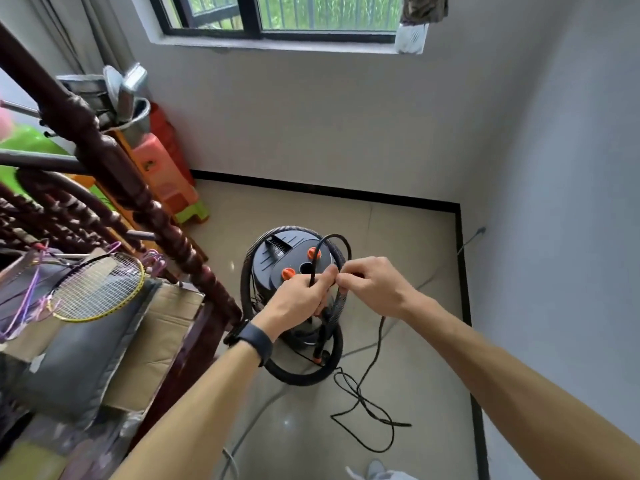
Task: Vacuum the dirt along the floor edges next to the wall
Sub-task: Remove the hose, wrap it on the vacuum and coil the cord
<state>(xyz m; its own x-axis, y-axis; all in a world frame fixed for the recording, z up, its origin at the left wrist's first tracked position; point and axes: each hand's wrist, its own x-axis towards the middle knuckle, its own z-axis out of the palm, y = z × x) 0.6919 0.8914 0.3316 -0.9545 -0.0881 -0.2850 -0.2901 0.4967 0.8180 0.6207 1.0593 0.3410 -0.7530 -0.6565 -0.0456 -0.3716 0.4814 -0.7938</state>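
While both hands meet just above its lid, 1 canister vacuum [277,261] stands on the beige tile floor [415,230], near the room corner but apart from the 2 black skirting strips [325,192] along the walls. Lid has 2 orange knobs [312,252] and 1 round dark hole between them. 1 black corrugated hose [247,271] runs round the canister top and drops into a loop on the floor at the front, with 1 orange collar [317,359] low down. 1 thin black power cord [363,408] arcs as a single loop over the lid between the hands, then falls from the right hand and lies in loose tangled bends on the tile in front of the vacuum. Left hand [298,301] has its fingers curled round the cord, thumb up against it, and 1 dark wristband [251,337] on that wrist. Right hand [375,284] pinches the same cord at the fingertips, right next to the left thumb; contact between the two unclear. Left-side clutter: 1 dark turned wooden post [114,161], 1 badminton racket [100,289] across the pile, 1 grey cushion [76,358] just below it, 1 cardboard box [166,327] beside that. 1 stack of plastic stools [166,174] against the wall, orange over green, count unclear. 1 window [284,15] above the far wall. 1 light shoe tip [377,471] at the bottom edge.
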